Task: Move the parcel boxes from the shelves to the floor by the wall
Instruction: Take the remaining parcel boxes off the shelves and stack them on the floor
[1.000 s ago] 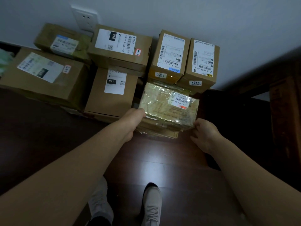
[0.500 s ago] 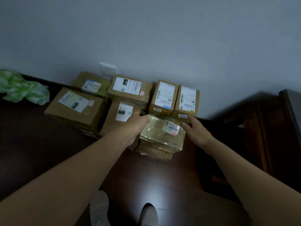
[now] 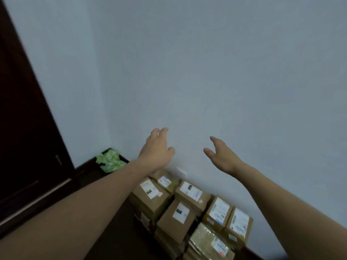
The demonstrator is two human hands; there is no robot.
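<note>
now both arms reach forward; left hand (image 3: 156, 149) and right hand (image 3: 222, 154) are open and empty, raised above the parcel boxes (image 3: 187, 212).

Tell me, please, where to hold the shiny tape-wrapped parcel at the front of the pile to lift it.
Take the tape-wrapped parcel by its two opposite side edges, one hand each, coming from above. It lies flat on top of other boxes, and its slick tape probably makes a one-hand pinch unsafe.

Parcel boxes (image 3: 170, 220) crowd the dark floor (image 3: 116, 231).

Left hand (image 3: 156, 151) and right hand (image 3: 222, 154) raised empty, fingers spread, parcel boxes (image 3: 189, 212) stacked against wall (image 3: 206, 72)
</note>
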